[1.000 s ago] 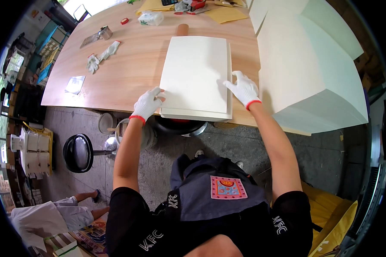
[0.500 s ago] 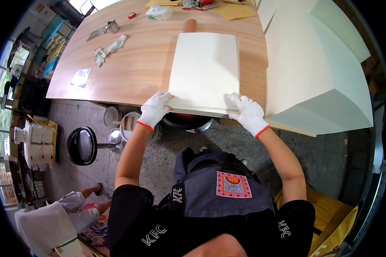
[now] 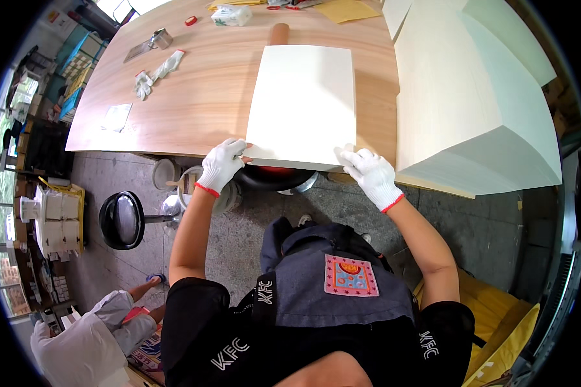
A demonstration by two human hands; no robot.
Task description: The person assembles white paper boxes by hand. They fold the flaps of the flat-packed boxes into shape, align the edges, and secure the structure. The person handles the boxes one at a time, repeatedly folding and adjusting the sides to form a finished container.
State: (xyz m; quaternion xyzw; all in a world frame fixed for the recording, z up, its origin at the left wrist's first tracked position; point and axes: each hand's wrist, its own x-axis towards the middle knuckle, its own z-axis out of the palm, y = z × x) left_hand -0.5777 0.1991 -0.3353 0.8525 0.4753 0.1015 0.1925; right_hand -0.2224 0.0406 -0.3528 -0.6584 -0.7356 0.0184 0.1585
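Observation:
A thick stack of white paper (image 3: 301, 103) lies at the near edge of the wooden table, its front side facing me. My left hand (image 3: 224, 164), in a white knitted glove with a red cuff, is closed at the stack's near left corner, bare fingertips showing. At the near right corner my right hand (image 3: 371, 174), gloved the same way, has its fingers bent over the paper's edge. Past the far edge of the stack, a brown cylinder (image 3: 279, 34) lies on the table.
Tall piles of large pale sheets (image 3: 458, 103) stand along the right. On the table (image 3: 200, 97) lie spare gloves (image 3: 168, 64), a metal cup (image 3: 162, 39), a tissue pack (image 3: 232, 15) and a clear sheet (image 3: 117, 117). A black stool (image 3: 121, 220) and buckets stand below; another person (image 3: 77, 348) is at lower left.
The stack's near edges look more even than before. Both hands stay at its near corners. The whole view has shifted slightly, and the person at lower left has moved a little.

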